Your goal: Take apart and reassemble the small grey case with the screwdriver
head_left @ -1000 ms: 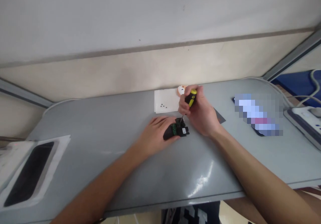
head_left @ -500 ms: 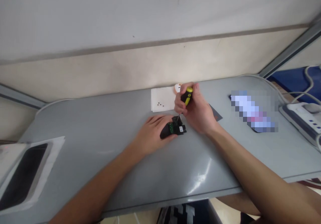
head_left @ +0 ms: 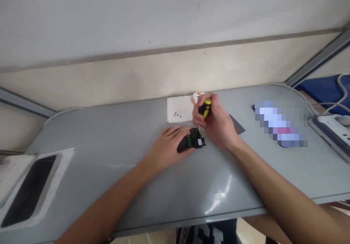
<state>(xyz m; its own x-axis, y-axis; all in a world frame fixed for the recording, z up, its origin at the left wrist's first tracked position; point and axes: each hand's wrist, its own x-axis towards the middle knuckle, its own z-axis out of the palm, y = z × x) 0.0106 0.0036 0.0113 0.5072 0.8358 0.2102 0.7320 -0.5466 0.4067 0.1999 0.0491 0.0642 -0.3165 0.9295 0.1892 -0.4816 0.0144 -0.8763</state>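
Note:
My left hand (head_left: pixel 171 144) is closed around a small black device (head_left: pixel 197 142) with its casing open, showing a green circuit board (head_left: pixel 189 140) and a white label. The device rests on the grey desk (head_left: pixel 115 145). In my right hand (head_left: pixel 216 122) is a black and yellow screwdriver (head_left: pixel 206 107), held nearly upright with its shaft pointing down into the device. Where exactly the tip meets the device is too small to make out. Behind the hands, several tiny dark screws (head_left: pixel 177 115) lie on white paper (head_left: pixel 172 107).
A white and orange cartoon-faced item (head_left: pixel 196 98) sits behind my right hand. A dark flat card (head_left: pixel 236 125) is partly under that hand. To the right are a phone (head_left: pixel 281 123) and a power strip (head_left: pixel 332 131). A black slab (head_left: pixel 30 189) lies on papers at left.
The whole view has shifted slightly, so everything appears a little further right. Both hands keep their grip, and the screwdriver still points into the device.

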